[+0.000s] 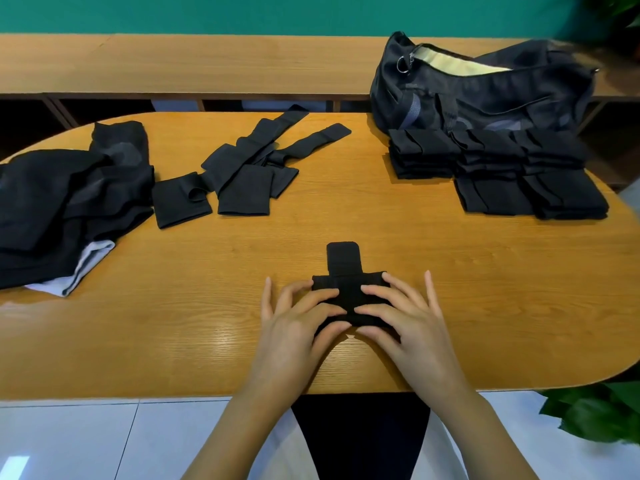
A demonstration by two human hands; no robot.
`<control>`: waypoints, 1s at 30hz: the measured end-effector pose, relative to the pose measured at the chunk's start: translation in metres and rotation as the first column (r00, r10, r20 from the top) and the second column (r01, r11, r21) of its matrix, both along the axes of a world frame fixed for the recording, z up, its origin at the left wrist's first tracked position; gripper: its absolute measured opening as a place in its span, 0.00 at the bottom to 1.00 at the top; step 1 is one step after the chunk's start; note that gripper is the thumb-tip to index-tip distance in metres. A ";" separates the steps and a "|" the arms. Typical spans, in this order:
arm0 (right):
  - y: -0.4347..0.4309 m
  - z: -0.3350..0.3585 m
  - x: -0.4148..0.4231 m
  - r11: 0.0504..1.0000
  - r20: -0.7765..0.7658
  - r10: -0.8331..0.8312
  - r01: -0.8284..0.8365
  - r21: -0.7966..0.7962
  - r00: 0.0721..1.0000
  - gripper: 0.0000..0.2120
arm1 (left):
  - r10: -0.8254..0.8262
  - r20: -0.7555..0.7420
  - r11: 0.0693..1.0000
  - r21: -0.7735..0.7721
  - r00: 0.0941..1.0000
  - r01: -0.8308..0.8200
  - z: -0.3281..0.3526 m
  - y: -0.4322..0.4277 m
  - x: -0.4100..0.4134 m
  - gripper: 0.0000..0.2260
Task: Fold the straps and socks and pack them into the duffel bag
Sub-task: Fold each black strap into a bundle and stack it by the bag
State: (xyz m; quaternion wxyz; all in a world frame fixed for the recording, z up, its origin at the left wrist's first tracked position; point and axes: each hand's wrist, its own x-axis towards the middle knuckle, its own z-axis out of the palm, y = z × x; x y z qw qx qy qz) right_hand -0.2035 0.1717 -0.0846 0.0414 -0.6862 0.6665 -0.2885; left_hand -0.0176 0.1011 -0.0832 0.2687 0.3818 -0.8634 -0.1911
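The person is wearing a black cloth garment (360, 441) over the lap, showing as a dark wedge between two bare forearms (239, 427). The left hand (294, 327) and right hand (408, 323) are likewise showing bare.

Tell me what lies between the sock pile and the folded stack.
In the head view, the loose straps lie there, close beside the sock pile; from them to the folded stack the table is bare.

strap (343, 268) near half: under hands (294, 327) (412, 323) | cloth pile (52, 202): cut by L edge | bag (485, 95) R end: blurred
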 end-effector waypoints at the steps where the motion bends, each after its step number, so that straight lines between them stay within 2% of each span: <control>1: -0.001 0.000 0.001 1.000 0.005 -0.008 0.008 -0.003 1.000 0.17 | 0.007 -0.006 1.000 0.005 1.000 -0.007 0.000 0.000 0.000 0.17; 5: -0.005 0.002 0.004 1.000 0.067 -0.015 0.015 0.012 0.998 0.15 | 0.031 -0.018 0.998 0.051 0.999 -0.030 0.000 0.001 -0.001 0.18; 13: -0.004 0.000 0.003 1.000 0.189 0.006 -0.010 0.022 0.982 0.14 | 0.046 -0.021 0.998 0.032 0.999 -0.046 0.000 0.002 -0.003 0.17; 18: -0.001 -0.001 -0.001 1.000 0.184 -0.001 0.001 0.000 0.983 0.17 | 0.048 -0.011 0.998 0.032 0.999 -0.048 0.002 0.001 -0.002 0.18; 24: -0.002 0.000 -0.001 1.000 0.207 -0.014 0.018 -0.016 0.978 0.12 | 0.049 -0.018 0.998 0.027 0.999 -0.048 0.004 0.003 -0.001 0.17; 30: -0.003 0.002 0.000 0.999 0.183 -0.021 0.028 -0.036 0.983 0.14 | 0.027 -0.007 0.999 0.026 1.000 -0.027 0.002 0.003 0.000 0.16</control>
